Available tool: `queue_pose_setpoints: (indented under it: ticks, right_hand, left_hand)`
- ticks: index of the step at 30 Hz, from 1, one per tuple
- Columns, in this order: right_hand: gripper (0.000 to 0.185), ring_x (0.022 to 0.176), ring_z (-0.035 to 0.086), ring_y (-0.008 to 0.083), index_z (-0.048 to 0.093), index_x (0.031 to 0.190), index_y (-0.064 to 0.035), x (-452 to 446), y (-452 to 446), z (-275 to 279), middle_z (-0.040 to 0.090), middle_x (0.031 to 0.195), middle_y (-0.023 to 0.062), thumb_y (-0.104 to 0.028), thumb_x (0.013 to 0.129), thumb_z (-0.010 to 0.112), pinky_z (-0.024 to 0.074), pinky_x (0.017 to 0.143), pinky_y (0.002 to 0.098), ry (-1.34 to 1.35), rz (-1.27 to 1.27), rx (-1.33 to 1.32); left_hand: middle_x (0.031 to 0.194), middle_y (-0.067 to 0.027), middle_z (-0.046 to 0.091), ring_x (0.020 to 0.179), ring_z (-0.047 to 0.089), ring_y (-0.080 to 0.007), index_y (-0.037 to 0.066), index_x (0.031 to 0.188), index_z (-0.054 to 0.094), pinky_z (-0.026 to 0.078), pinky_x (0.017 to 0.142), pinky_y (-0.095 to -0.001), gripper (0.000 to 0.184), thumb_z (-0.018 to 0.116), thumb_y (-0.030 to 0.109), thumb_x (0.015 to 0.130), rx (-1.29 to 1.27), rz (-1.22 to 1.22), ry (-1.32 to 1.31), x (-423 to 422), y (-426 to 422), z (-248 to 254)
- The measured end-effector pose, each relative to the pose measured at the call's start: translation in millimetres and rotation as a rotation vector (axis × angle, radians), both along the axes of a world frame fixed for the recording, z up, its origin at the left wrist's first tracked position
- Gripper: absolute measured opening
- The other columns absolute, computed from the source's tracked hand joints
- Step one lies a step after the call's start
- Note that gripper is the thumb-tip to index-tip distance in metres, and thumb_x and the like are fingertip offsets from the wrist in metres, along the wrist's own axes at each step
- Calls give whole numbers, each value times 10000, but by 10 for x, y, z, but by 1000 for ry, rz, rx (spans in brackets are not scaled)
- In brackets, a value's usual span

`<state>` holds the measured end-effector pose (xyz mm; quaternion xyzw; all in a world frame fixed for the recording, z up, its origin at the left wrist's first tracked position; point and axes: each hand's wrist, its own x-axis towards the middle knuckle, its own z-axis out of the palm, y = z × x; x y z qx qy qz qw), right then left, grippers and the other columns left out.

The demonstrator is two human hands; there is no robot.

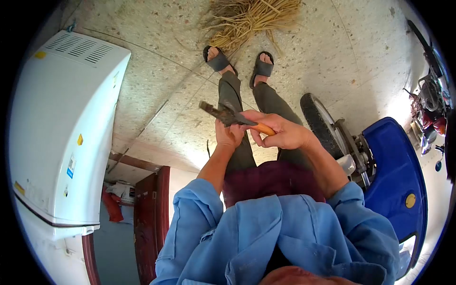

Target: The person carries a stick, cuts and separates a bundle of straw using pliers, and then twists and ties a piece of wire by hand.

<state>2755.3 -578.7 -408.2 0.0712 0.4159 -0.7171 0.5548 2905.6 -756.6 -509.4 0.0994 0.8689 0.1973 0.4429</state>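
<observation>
In front of my lap, my right hand [282, 132] is closed around the orange handle [262, 128] of a hand tool. Its dark, worn-looking head [222, 113] points to the left and slightly away from me. Beneath that dark part, my left hand [230, 135] is closed and supports it, with most of its fingers hidden behind. What exact kind of tool it is, I cannot tell. Beyond my sandalled feet [218, 61], a loose bundle of dry straw [256, 19] lies on the floor.
A white chest-like appliance [57, 128] stands on the left, near an open dark red door [146, 223]. Close on my right are a tyre [323, 124] and a blue vehicle panel [396, 175]. A motorcycle [430, 104] is farther right on the speckled floor [156, 61].
</observation>
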Motion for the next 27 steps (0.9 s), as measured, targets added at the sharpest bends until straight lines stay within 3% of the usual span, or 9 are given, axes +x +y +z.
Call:
queue_pose_setpoints:
  ticks: [2,5,6,10,12,16,20,21,27]
  right_hand:
    - [458,783,475,149,510,1062,31,-42,46,-9,510,800,67,13,604,491,387,721,257,62,16,-53]
    - [243,942,461,181,516,837,13,1,174,185,463,1026,94,14,595,486,380,798,293,119,22,-159]
    - [111,1079,435,196,490,710,-11,33,228,249,408,1227,111,8,601,482,375,833,309,149,79,-160]
    - [71,1257,272,200,484,676,-18,301,518,215,448,1151,109,-16,605,487,222,1002,318,204,-30,-146]
    - [57,1180,370,207,481,663,-24,533,677,-13,479,1024,91,-35,610,500,219,1003,319,117,-6,-79]
    - [66,782,560,168,460,627,-48,1123,614,-427,461,830,66,-38,624,525,433,776,257,-22,-340,49]
    - [117,794,562,200,431,623,-39,1672,364,-926,439,811,82,55,612,500,496,719,334,-451,-621,-51]
    - [144,781,570,202,412,632,-38,1807,325,-1062,426,815,81,94,626,471,524,663,322,-508,-644,-19]
    - [104,742,543,151,453,684,-38,1842,289,-1199,470,847,56,65,683,465,493,642,284,-657,-626,196]
  left_hand:
    - [955,-114,583,928,524,-279,84,916,611,366,831,-421,249,506,254,767,102,285,-98,24,97,2]
    - [1021,-116,579,983,524,-263,88,957,596,387,823,-392,287,498,291,781,106,517,-410,515,31,-233]
    - [960,-118,594,941,545,-257,66,925,597,405,799,-372,287,508,296,778,76,424,-270,236,125,24]
    - [803,-113,616,795,590,-240,18,853,592,448,699,-340,288,554,290,766,63,369,-365,-99,85,45]
    - [783,-119,611,720,580,-233,36,878,602,451,656,-308,229,576,228,756,256,814,-475,-127,-33,-91]
    - [806,-98,615,728,579,-210,50,963,583,456,668,-309,254,569,185,749,43,647,-215,-360,-336,-728]
    - [888,-107,529,749,517,-213,64,1155,442,447,680,-352,556,677,112,654,-3,398,141,-508,-726,-2225]
    - [1216,-240,392,1114,419,-307,-54,1266,265,371,884,-370,767,677,234,686,110,624,-155,-814,-573,-2138]
    - [1194,-251,417,1074,449,-322,-69,1305,124,390,865,-378,974,732,348,668,310,705,-179,-1226,-179,-3011]
